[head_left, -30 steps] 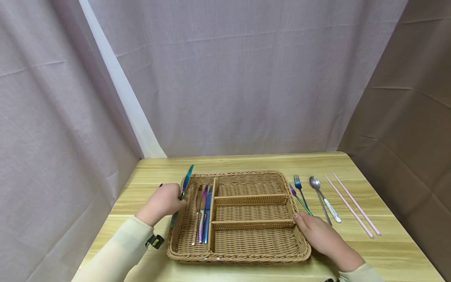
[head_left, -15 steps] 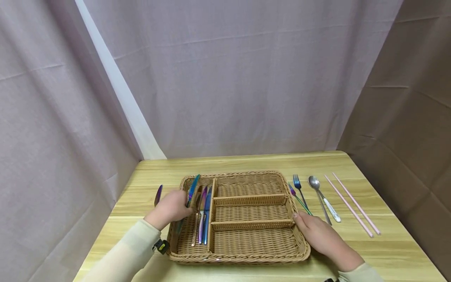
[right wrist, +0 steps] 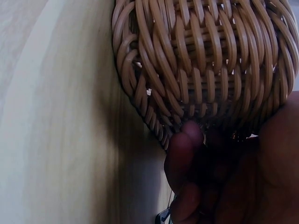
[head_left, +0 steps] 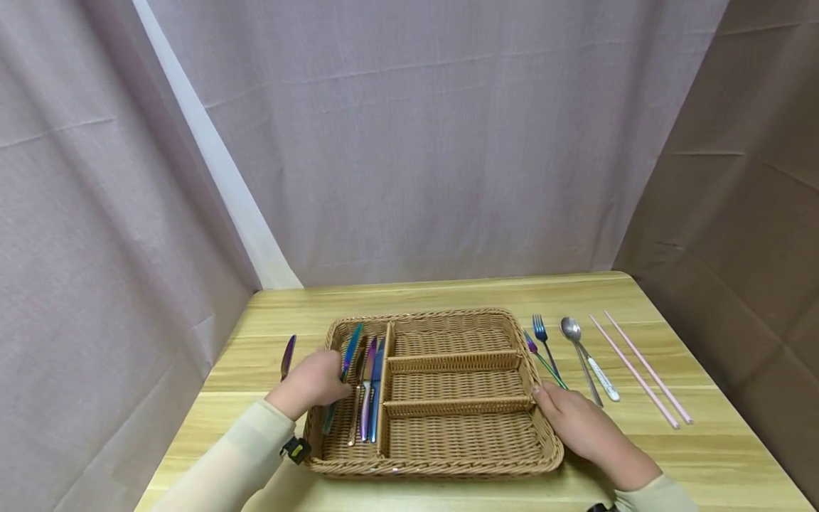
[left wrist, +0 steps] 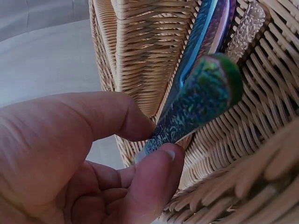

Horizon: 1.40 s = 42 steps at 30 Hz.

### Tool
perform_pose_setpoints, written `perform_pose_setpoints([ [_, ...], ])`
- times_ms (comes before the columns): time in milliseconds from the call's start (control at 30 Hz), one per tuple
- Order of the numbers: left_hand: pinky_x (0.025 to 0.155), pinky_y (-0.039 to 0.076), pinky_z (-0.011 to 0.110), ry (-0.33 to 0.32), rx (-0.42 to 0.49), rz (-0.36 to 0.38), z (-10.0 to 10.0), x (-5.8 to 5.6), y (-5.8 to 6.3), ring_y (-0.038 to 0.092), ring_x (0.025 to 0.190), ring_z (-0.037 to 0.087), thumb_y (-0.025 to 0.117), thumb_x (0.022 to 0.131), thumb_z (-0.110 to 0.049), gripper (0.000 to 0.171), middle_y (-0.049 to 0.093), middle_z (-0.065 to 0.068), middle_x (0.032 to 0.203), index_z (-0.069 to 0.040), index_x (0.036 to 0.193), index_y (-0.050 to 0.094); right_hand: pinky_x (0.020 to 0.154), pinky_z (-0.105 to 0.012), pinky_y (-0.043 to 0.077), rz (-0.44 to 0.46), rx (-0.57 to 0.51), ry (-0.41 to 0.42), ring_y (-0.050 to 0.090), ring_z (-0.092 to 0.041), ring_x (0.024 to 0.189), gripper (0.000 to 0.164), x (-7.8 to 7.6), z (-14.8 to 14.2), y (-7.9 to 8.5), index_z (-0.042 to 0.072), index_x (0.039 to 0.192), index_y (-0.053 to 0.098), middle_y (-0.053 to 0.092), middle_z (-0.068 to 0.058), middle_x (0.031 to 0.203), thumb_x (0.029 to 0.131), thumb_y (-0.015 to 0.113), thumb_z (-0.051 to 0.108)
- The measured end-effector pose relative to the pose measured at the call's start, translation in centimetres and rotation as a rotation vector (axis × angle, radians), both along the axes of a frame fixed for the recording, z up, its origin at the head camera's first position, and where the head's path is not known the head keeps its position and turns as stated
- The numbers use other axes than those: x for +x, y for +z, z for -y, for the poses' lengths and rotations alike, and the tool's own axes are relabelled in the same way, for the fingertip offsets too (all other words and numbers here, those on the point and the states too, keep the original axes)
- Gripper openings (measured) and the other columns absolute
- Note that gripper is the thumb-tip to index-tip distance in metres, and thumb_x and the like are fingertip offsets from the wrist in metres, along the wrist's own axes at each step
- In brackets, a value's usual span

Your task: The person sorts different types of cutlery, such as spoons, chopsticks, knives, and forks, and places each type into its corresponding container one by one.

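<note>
In the head view my left hand is over the left compartment of a wicker cutlery basket. It pinches a blue-green table knife, blade pointing to the far side. The left wrist view has thumb and finger on the knife's textured handle, with its butt end toward the camera. Beside it in that compartment lie a bronze-coloured knife, a purple knife and a blue knife. My right hand grips the basket's right side, thumb at the rim, fingers against the outer weave.
A purple-bladed knife lies left of the basket on the wooden table. To the right lie a purple-green fork, a blue fork, two spoons and pink chopsticks. Curtains surround the table.
My left hand has carried the blue-green knife rightward from the basket's left rim and lowered it into the left compartment. The purple-bladed knife on the table has come into fuller view. My right hand stays put.
</note>
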<state>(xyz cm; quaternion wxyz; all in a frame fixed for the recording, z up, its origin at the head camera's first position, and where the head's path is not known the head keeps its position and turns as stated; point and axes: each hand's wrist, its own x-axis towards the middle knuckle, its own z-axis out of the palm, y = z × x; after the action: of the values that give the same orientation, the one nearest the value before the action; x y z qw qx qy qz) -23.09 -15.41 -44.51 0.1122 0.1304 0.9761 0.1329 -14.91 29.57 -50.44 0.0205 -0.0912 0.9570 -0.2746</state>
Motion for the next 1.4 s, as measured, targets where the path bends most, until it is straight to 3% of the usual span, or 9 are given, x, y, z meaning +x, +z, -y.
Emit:
perform_pose_setpoints([
  [367,0.053,0.047,0.029,0.002,-0.013,0.07,-0.4,0.2,0.4,0.046,0.042,0.012,0.085,0.092,-0.014,0.043,0.053,-0.003,0.048,-0.013,0.059,0.057,0.105,-0.072,0.05,-0.008,0.002,0.004,0.067,-0.054,0.123,0.047,0.0,0.0,0.1,0.001,0.129,0.068,0.073,-0.027,0.129,0.121,0.039,0.037],
  [767,0.055,0.051,0.027,0.002,-0.046,0.089,-0.6,-0.2,0.5,0.057,0.043,0.012,0.085,0.091,-0.013,0.04,0.059,-0.003,0.047,-0.011,0.06,0.06,0.105,-0.072,0.05,-0.001,-0.008,0.009,0.068,-0.053,0.123,0.049,0.0,0.0,0.0,0.002,0.128,0.068,0.074,-0.026,0.127,0.121,0.037,0.039],
  [1100,0.052,0.051,0.027,0.006,-0.063,0.087,-1.1,-0.4,0.7,0.057,0.043,0.012,0.086,0.091,-0.014,0.038,0.059,-0.002,0.047,-0.01,0.062,0.061,0.105,-0.071,0.051,0.006,-0.004,0.006,0.067,-0.053,0.124,0.047,0.1,0.0,0.1,0.003,0.127,0.068,0.074,-0.025,0.127,0.121,0.038,0.039],
  [1400,0.051,0.053,0.026,0.005,-0.066,0.083,-1.4,-0.8,-0.3,0.058,0.042,0.011,0.084,0.088,-0.011,0.032,0.062,-0.001,0.052,-0.009,0.067,0.06,0.11,-0.072,0.046,0.01,0.002,0.002,0.063,-0.055,0.131,0.059,0.2,0.0,0.0,-0.005,0.145,0.061,0.068,-0.031,0.14,0.121,0.035,0.041],
])
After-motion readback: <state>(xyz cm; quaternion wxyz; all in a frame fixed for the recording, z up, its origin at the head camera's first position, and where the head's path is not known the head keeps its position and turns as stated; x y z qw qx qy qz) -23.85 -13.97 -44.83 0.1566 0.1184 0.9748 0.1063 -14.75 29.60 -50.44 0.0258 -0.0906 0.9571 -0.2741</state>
